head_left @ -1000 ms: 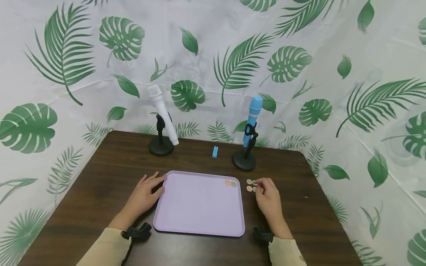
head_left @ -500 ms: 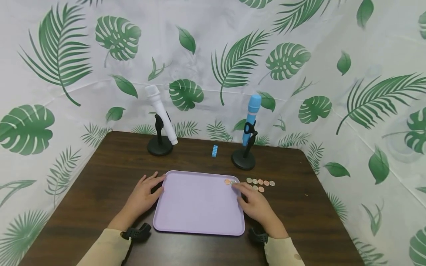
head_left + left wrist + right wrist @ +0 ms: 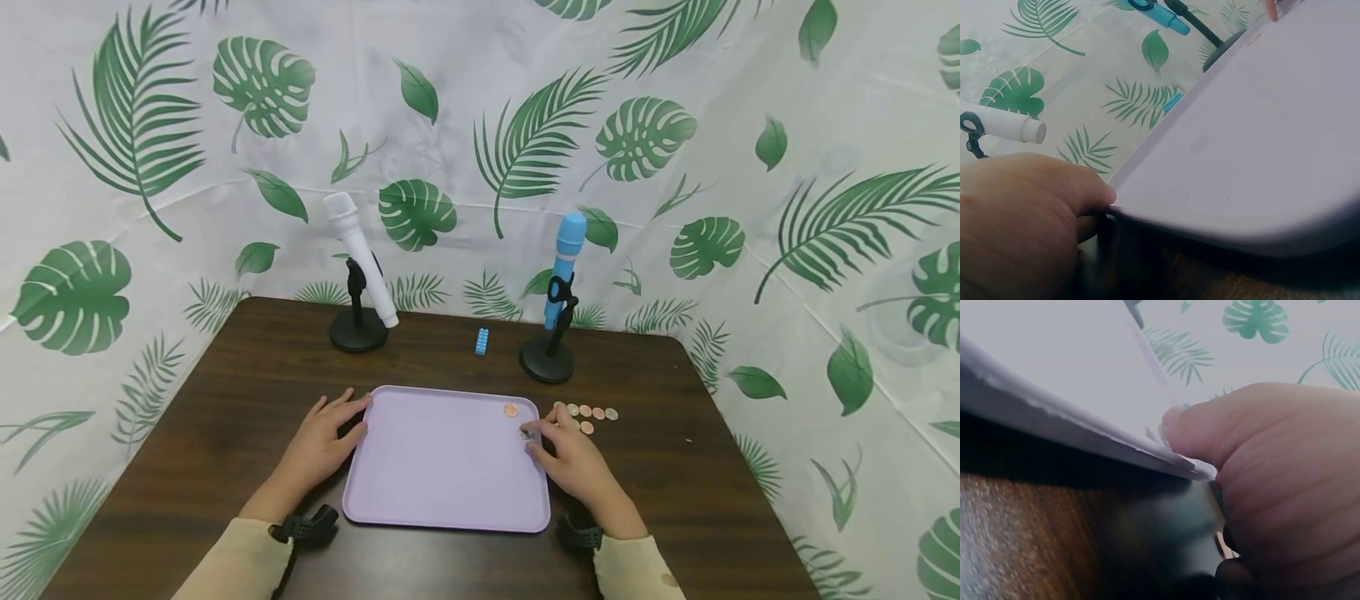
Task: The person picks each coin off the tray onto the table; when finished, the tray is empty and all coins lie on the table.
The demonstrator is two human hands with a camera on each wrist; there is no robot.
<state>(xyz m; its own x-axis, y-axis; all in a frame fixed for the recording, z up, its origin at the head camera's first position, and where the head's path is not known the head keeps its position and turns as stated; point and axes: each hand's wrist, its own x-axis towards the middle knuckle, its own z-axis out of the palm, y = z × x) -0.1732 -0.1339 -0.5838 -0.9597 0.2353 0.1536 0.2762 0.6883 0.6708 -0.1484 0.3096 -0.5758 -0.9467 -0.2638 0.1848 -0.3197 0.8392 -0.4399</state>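
A lilac tray (image 3: 442, 467) lies on the dark wooden table. My left hand (image 3: 321, 442) rests at its left side, fingers spread, with fingertips touching the rim; in the left wrist view a digit of that hand (image 3: 1022, 215) meets the tray corner. Over the tray's right edge, my right hand (image 3: 573, 462) pinches a silver coin (image 3: 525, 434) between thumb and index finger, at the tray surface. Beyond it a copper coin (image 3: 511, 411) lies flat in the tray's far right corner. In the right wrist view the right thumb (image 3: 1194, 431) hides most of the silver coin.
Several coins (image 3: 598, 413) lie in rows on the table right of the tray, partly covered by the right hand. Behind the tray stand a white microphone (image 3: 363, 258) and a blue microphone (image 3: 566, 258) on black stands. A small blue toy brick (image 3: 482, 341) lies between them.
My right hand has gone from the loose coins leftward to the tray. The silver coin has shifted from beside the copper coin toward me. The left hand stays in place.
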